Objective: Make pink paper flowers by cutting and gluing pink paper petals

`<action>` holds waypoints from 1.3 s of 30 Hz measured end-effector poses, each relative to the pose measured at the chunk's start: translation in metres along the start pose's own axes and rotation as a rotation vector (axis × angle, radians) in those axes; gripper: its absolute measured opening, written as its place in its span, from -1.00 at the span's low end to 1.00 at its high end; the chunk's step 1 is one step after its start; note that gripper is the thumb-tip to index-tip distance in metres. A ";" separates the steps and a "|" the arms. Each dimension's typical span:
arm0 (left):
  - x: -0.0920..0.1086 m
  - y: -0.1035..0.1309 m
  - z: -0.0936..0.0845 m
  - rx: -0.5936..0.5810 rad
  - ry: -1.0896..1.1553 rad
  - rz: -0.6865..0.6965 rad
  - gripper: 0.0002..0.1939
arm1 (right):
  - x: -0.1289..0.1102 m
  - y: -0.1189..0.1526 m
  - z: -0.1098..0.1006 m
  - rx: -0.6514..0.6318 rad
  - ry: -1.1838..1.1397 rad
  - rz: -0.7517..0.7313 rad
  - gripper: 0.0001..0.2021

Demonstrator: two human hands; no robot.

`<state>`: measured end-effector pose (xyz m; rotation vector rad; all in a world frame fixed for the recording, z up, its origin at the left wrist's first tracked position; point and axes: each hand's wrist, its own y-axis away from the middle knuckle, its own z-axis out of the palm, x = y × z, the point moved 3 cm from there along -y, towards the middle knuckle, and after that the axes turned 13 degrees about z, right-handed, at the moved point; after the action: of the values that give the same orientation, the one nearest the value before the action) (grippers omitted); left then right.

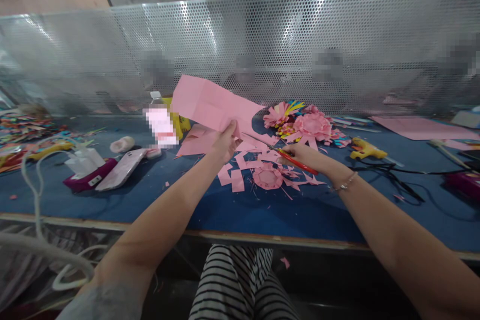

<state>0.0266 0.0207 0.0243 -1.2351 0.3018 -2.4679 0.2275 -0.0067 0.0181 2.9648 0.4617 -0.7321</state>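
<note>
My left hand (226, 144) pinches the lower edge of a large sheet of pink paper (213, 102), raised and tilted above the table. A curved notch shows at the sheet's right side. Closed around red-handled scissors (296, 161) is my right hand (308, 156), with the blades pointing left toward the paper near my left fingers. Below the hands lie cut pink paper pieces (237, 180) and a round pink paper flower (267, 176). Finished-looking pink paper flowers (312, 124) with yellow and blue strips are heaped behind my right hand. Another pink sheet (197, 140) rests under the raised one.
A yellow glue gun (367, 149) with a black cable lies at right, near a pink sheet (423, 127). To the left are a phone (122, 169), a purple power strip (90, 175) with white plugs, and coloured scraps (28, 125). A perforated metal screen (240, 35) stands behind.
</note>
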 end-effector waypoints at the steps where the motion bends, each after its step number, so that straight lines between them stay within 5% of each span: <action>1: 0.000 0.000 0.000 0.003 -0.004 -0.001 -0.74 | -0.001 0.001 0.000 -0.007 -0.011 -0.006 -0.55; 21: -0.012 0.006 0.004 -0.156 0.053 -0.036 -0.78 | 0.000 0.005 0.006 -0.185 -0.225 -0.015 -0.55; 39: -0.013 0.003 0.001 -0.070 0.002 -0.078 -0.79 | 0.000 0.000 0.000 -0.026 0.011 0.010 -0.50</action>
<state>0.0354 0.0232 0.0148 -1.2954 0.3490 -2.5449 0.2275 -0.0065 0.0178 2.9463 0.4539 -0.7036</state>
